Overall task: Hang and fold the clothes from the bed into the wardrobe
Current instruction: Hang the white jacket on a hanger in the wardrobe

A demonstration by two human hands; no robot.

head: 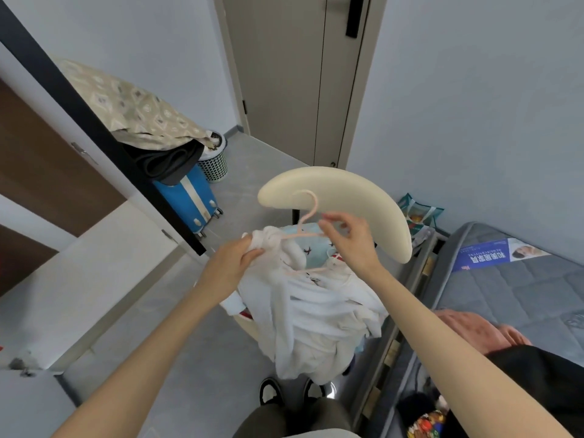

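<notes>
Two grips: L hand (234, 263) bunches crumpled white garment (316, 311), R hand (350, 241) pinches pink hanger (315, 202).

Both arms show bare along their whole visible length, from the near edge down to the left hand (232, 263) and the right hand (352, 245). At the near centre the legs wear dark olive-grey trousers (294, 418). Just beyond the trouser legs sit two black shoes (270, 390) with pale edging round the toes.
</notes>
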